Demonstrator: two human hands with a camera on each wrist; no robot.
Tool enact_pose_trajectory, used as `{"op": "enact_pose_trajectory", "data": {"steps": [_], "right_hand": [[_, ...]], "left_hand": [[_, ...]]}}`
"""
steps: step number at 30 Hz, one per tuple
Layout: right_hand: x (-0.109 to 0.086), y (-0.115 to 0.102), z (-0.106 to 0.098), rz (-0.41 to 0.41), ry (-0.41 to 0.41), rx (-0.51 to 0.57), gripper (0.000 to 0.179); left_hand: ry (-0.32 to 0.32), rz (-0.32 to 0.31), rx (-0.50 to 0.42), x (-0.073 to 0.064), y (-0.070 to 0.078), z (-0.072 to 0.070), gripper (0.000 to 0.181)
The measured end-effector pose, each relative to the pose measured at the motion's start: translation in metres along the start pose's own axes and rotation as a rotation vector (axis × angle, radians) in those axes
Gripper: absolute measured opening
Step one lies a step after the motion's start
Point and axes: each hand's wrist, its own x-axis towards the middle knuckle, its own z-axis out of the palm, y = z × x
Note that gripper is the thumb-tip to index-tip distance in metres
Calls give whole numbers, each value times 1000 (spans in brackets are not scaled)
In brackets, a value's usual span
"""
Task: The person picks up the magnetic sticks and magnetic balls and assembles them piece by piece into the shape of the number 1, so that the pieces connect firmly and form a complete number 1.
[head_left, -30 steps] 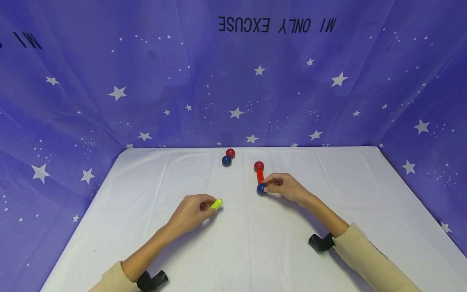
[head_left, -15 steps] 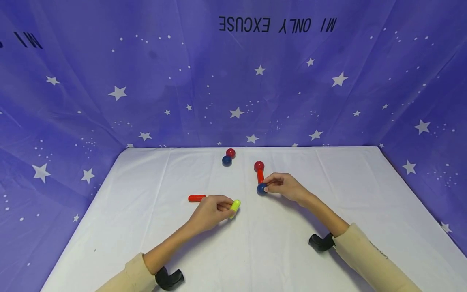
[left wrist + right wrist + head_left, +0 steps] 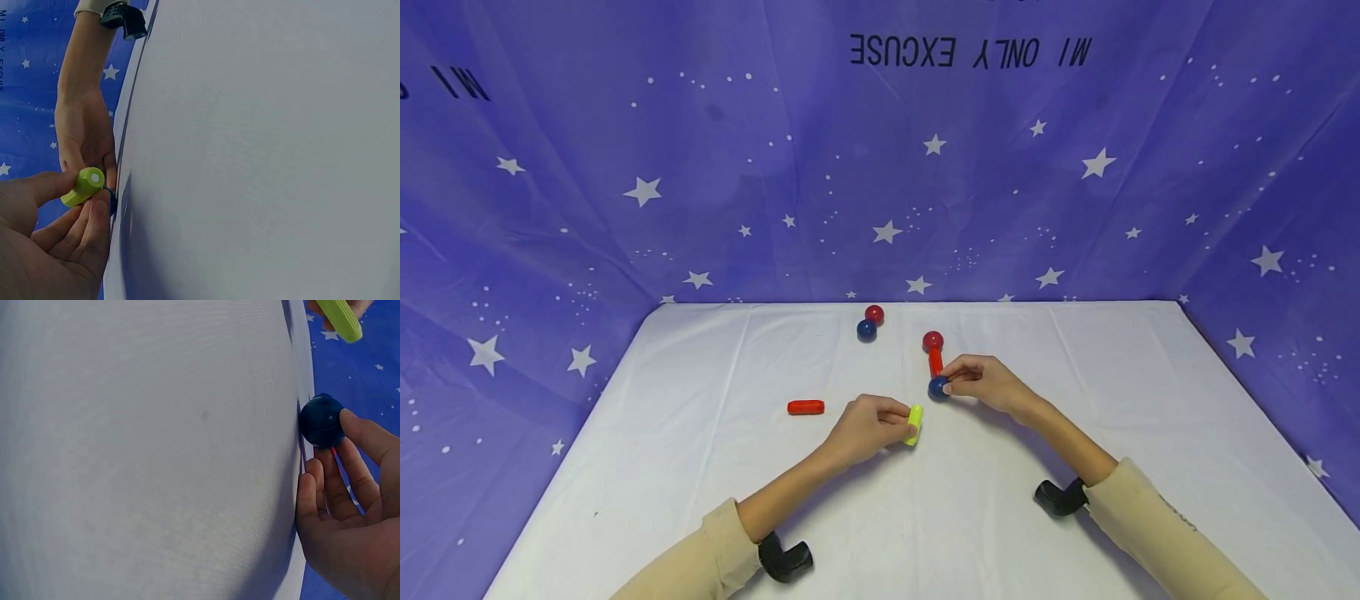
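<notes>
Between thumb and fingers my left hand (image 3: 868,429) pinches a yellow-green rod (image 3: 914,425); its end face with a pale round spot shows in the left wrist view. My right hand (image 3: 988,385) holds a dark blue ball (image 3: 937,388) by thumb and fingertips, the ball seen close in the right wrist view. From that ball a red rod (image 3: 936,361) runs back to a red ball (image 3: 932,340), the three in one line. The yellow-green rod is apart from the blue ball, a short way to its front left.
A second red rod (image 3: 806,407) lies on the white tablecloth (image 3: 625,467) left of my left hand. Near the back edge another blue ball (image 3: 867,331) and another red ball (image 3: 874,314) touch. A purple star-patterned cloth (image 3: 805,167) hangs behind the table.
My left hand has moved right with the yellow-green rod, nearer the blue ball, and the rod has turned more upright in view. The loose red rod has come into sight. The right hand stays put.
</notes>
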Motion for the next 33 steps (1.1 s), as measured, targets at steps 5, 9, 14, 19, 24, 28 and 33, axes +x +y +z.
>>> {"op": "enact_pose_trajectory", "data": {"steps": [5,9,14,19,24,28,33], "right_hand": [[0,0,0,-5,-5,11,27],[0,1,-1,-7,-7,13,28],[-1,1,-1,-2,-9,9,26],[0,1,-1,-7,-12,13,24],[0,1,-1,-1,-13,25,22],[0,1,0,-8,-14,21,22],[1,2,0,0,-10,11,21]], "left_hand": [[-5,-23,-26,7,4,8,30],[-6,-37,-57,12,5,15,30],[11,-56,-78,17,5,23,26],[20,-62,-92,20,6,30,23],[22,-68,-126,23,8,35,22],[28,-69,-148,25,8,39,21],[39,-69,-134,28,7,41,20]]}}
